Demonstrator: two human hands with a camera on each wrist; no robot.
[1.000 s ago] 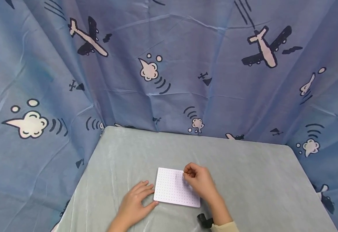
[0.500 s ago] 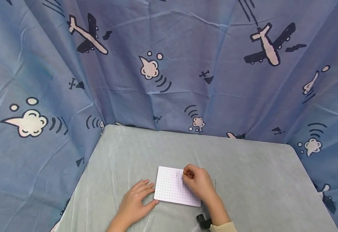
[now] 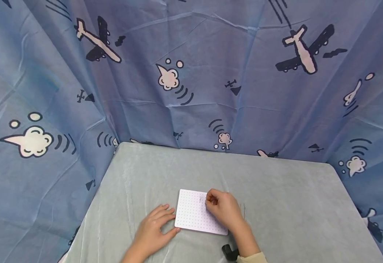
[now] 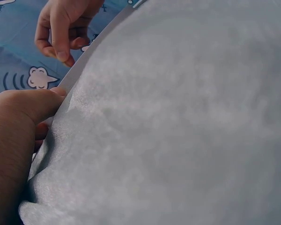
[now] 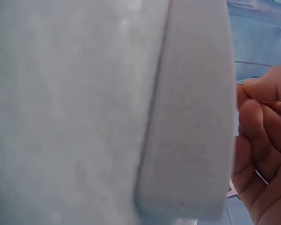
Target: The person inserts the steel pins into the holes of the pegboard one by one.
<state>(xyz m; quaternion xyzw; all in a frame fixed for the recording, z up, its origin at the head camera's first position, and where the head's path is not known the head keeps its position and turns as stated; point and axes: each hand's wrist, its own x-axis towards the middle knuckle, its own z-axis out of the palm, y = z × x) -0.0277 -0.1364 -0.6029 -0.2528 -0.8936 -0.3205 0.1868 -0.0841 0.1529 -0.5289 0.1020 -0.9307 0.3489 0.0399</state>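
A white board with a grid of small dots or holes lies on the table. One short thin pin stands out on its upper part. My left hand rests at the board's left side, fingers spread, with the thumb and fingertips touching its edge. Over the upper right of the board is my right hand, thumb and forefinger pinched together with the other fingers curled. From those fingertips a thin dark pin just shows in the right wrist view; most of it is hidden.
Thin metal prongs lie on the grey cloth right of my right hand, partly hidden by it. A black device sits by the right wrist. A blue curtain with printed planes hangs around the grey table.
My right hand has shifted slightly left and down over the board, still pinching. The left hand and the board stay in place.
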